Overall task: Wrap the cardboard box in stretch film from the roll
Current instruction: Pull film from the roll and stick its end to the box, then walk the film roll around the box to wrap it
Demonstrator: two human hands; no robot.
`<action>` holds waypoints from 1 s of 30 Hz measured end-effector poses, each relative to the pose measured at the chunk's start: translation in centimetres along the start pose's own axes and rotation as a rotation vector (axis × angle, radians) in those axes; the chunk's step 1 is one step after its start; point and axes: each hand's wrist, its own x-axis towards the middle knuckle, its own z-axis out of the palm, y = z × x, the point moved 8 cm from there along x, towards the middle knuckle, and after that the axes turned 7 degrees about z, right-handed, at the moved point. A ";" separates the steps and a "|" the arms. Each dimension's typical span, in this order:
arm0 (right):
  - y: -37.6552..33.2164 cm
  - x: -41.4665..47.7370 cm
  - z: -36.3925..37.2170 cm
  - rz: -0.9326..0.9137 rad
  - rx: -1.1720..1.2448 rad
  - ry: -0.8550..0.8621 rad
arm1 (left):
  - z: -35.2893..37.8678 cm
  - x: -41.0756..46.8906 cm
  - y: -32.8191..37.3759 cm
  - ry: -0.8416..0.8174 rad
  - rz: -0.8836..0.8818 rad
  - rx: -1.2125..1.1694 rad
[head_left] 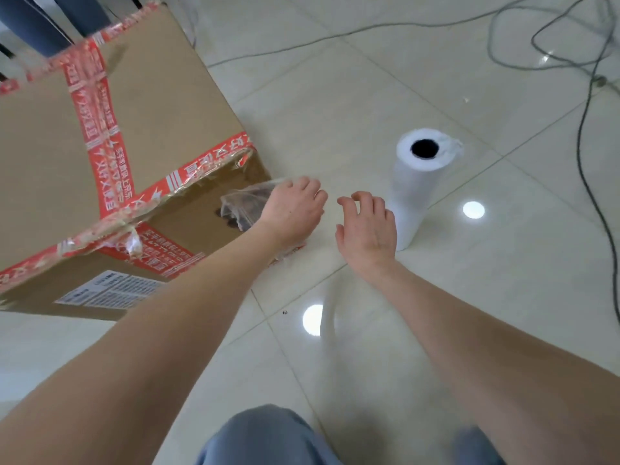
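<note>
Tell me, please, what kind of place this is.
Probably an office or storeroom, used here for packing: glossy floor tiles, loose cables lying on them, and a taped cardboard box near a roll of film.

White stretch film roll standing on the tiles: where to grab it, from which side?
Wrap the fingers round the white upright stretch film roll mid-body, coming from the side facing the right hand; it stands on end, dark hollow core up.

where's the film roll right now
Head view: the stretch film roll stands upright on the floor right of centre, just beyond the right hand, apart from the cardboard box at left.
</note>
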 end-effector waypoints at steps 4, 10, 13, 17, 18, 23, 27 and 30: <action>-0.2 0.2 -5.1 0.017 -0.009 -0.044 | -4.4 0.7 -0.4 -0.019 -0.095 -0.149; 0.5 2.8 -13.0 0.049 -0.020 -0.087 | -11.5 3.6 -1.7 -0.038 -0.178 -0.257; 1.5 4.5 -16.4 0.079 -0.003 -0.121 | -14.3 5.3 -2.1 -0.071 -0.220 -0.302; 3.4 5.9 -19.8 0.152 0.022 -0.173 | -16.8 7.1 -2.1 -0.161 -0.248 -0.355; 4.3 6.3 -20.3 0.216 0.045 -0.199 | -17.1 7.4 -2.0 -0.192 -0.260 -0.379; 8.9 7.8 -19.1 0.480 0.098 -0.420 | -15.8 10.0 -1.7 -0.314 -0.343 -0.545; 10.7 8.7 -14.8 0.635 0.159 -0.633 | -12.6 13.4 -0.8 -0.409 -0.293 -0.625; 11.1 9.6 -11.6 0.727 0.188 -0.708 | -9.9 15.9 0.0 -0.498 -0.228 -0.678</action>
